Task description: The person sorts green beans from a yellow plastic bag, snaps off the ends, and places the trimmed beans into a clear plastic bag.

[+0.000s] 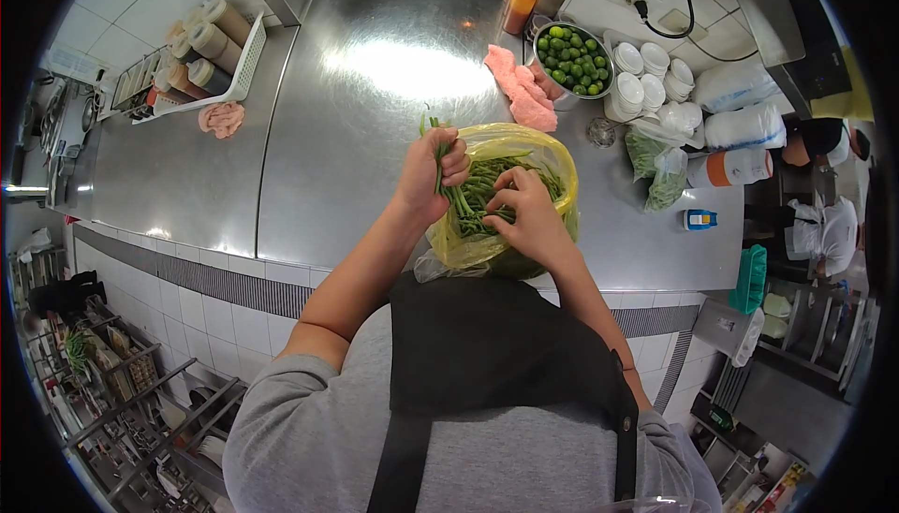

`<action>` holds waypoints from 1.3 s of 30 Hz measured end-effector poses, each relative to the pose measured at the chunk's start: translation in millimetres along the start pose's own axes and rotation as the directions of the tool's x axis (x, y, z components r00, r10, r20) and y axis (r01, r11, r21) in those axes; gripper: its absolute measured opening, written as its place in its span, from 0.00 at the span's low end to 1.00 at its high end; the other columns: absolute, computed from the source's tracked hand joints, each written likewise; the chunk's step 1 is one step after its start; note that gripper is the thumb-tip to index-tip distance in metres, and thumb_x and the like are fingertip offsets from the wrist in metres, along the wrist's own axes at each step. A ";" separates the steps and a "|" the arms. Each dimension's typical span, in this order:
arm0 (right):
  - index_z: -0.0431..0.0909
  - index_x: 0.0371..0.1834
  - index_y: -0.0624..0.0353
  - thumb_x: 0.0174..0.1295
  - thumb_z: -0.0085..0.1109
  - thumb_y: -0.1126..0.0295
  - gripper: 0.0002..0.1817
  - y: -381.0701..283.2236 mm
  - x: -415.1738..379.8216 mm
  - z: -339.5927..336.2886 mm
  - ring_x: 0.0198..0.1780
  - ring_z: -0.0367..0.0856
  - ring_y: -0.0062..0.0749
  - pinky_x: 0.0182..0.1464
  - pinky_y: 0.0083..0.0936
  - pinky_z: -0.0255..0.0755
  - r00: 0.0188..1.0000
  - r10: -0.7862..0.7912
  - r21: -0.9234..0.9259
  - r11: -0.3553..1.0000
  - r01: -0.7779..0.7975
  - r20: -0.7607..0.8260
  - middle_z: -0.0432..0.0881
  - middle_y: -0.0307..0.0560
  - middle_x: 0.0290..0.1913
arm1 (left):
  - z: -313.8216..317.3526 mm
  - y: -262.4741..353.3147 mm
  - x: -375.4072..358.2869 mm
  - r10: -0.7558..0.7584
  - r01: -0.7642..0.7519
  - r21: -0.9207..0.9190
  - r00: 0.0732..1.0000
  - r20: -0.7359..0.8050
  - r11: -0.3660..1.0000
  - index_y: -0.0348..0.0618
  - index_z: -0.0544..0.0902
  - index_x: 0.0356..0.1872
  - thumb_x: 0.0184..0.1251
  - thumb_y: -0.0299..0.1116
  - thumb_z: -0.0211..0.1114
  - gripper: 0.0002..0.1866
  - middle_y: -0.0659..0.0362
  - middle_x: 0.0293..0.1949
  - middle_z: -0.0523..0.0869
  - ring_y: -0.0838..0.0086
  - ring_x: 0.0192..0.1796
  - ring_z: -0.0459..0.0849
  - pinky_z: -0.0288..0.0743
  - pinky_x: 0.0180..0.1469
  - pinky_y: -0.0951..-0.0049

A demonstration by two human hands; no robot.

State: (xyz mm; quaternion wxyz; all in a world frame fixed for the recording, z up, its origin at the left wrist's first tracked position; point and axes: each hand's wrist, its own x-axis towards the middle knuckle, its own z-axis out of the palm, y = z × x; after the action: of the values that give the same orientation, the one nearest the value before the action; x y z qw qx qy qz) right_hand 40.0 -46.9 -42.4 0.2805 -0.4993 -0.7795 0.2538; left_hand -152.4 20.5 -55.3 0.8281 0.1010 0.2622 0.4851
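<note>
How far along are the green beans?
Done: the yellow bag is open on the steel counter. In hand: the left hand grips a bunch of beans; the right hand is among the loose beans. Left: many beans in the bag. No separate pile shows on the counter, so it looks early.

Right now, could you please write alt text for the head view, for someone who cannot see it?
A left hand grips green beans at an open yellow plastic bag of beans, while the right hand reaches in. The bag sits at the near edge of a steel counter, with a pink cloth and a bowl of green limes beyond.
</note>
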 end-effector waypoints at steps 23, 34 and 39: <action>0.84 0.42 0.66 0.68 0.63 0.74 0.06 12.4 0.0 -35.6 0.32 0.77 0.20 0.39 0.17 0.74 0.833 0.398 0.920 -0.235 -0.312 0.384 0.83 0.37 0.34 | 32.6 -14.9 -17.2 0.248 -0.659 0.751 0.723 0.645 -0.030 0.42 0.91 0.39 0.56 0.22 0.75 0.09 0.54 0.35 0.90 0.68 0.35 0.88 0.80 0.40 0.73; 0.85 0.47 0.59 0.62 0.67 0.73 0.11 -3.3 -1.7 -13.6 0.41 0.79 0.17 0.46 0.18 0.73 0.883 0.439 0.743 0.533 -0.405 0.166 0.82 0.35 0.37 | 31.2 11.2 -10.9 0.251 -0.202 0.448 0.967 -0.052 0.871 0.33 0.85 0.44 0.69 0.28 0.70 0.09 0.56 0.36 0.89 0.92 0.22 0.68 0.58 0.19 0.86; 0.85 0.40 0.62 0.61 0.68 0.71 0.07 -17.2 9.0 -7.1 0.40 0.79 0.22 0.45 0.22 0.72 0.924 0.383 0.597 0.744 -0.300 -0.013 0.81 0.38 0.34 | 22.4 7.8 -7.3 0.190 -0.164 0.295 0.980 -0.059 0.941 0.33 0.84 0.45 0.67 0.30 0.72 0.12 0.56 0.37 0.89 0.91 0.21 0.69 0.61 0.20 0.87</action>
State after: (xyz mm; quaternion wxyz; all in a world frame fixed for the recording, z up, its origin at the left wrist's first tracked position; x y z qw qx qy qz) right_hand 30.8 -44.3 -24.0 0.4209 -0.5388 -0.5375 0.4936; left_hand -149.3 20.1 -30.7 0.7454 0.2229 0.3556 0.5179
